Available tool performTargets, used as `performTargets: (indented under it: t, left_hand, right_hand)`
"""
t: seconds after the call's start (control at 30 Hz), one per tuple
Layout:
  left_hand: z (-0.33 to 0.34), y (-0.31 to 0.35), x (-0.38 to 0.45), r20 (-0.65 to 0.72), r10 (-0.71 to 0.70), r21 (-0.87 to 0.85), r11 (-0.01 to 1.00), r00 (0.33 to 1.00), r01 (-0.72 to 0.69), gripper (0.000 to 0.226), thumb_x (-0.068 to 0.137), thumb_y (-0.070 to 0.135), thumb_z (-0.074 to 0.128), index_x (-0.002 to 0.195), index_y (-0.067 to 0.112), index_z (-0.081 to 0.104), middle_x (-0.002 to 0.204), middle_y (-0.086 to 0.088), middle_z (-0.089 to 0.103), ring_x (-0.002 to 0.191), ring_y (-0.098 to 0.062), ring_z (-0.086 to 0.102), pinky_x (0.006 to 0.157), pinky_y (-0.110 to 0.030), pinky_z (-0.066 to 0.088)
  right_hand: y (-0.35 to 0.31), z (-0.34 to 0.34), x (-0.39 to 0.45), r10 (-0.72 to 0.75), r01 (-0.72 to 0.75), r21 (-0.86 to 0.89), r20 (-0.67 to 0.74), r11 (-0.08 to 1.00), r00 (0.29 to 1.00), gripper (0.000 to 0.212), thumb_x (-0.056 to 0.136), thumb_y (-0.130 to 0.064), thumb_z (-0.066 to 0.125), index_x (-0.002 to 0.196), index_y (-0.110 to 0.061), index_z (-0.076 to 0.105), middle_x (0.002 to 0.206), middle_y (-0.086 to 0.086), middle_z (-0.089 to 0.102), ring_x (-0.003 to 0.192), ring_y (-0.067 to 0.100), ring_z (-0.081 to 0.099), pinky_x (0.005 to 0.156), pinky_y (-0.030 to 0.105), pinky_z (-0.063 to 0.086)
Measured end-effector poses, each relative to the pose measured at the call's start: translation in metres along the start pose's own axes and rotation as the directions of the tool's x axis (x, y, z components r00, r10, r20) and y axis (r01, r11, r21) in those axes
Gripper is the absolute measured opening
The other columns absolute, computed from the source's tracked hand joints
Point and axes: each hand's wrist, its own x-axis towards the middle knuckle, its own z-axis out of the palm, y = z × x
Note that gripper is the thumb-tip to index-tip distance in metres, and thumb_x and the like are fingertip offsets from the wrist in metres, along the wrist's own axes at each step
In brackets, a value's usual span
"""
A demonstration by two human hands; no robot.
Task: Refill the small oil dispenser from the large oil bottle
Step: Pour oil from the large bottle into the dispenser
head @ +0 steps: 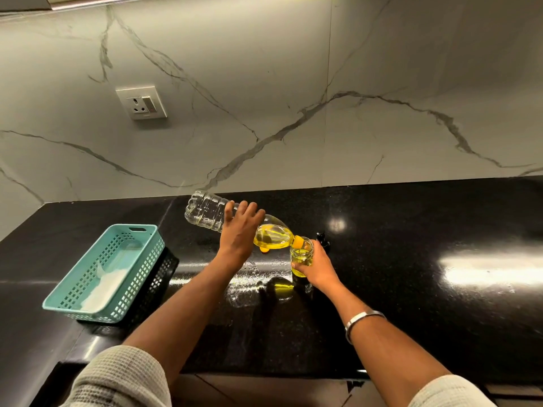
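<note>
The large clear oil bottle (pixel 205 212) lies tipped almost flat above the black counter, its yellow neck down to the right. Yellow oil has pooled in its shoulder. My left hand (pixel 239 230) grips the bottle around its middle from above. The bottle's mouth rests at the open rim of the small glass oil dispenser (pixel 300 255), which stands on the counter with yellow oil inside. My right hand (pixel 318 267) holds the dispenser from its right side, fingers wrapped round it.
A teal perforated basket (pixel 88 289) sits on a black one at the left, with something white inside. A small black object (pixel 322 240), perhaps the dispenser's top, stands just behind my right hand. The black counter (pixel 440 304) meets a marble wall bearing a socket (pixel 142 102).
</note>
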Motion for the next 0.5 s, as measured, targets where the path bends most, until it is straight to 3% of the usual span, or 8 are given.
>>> performTargets:
  t: [0.5]
  left_hand:
    - [-0.0007,-0.0001,0.0003,-0.006,-0.003,0.004,1.0,1.0,0.004,0.066,0.055,-0.002,0.079,0.112,0.025,0.061,0.115,-0.002,0.058,0.116,-0.026,0.053,0.103,-0.042,0.017]
  right_hand:
    - [-0.0017,-0.0002,-0.0004,0.014,-0.014,0.006,0.007,1.0,1.0,0.061,0.074,-0.015,0.081,0.124,-0.02,0.047,0.125,0.0,0.054,0.117,0.017,0.052,0.101,0.034,0.043]
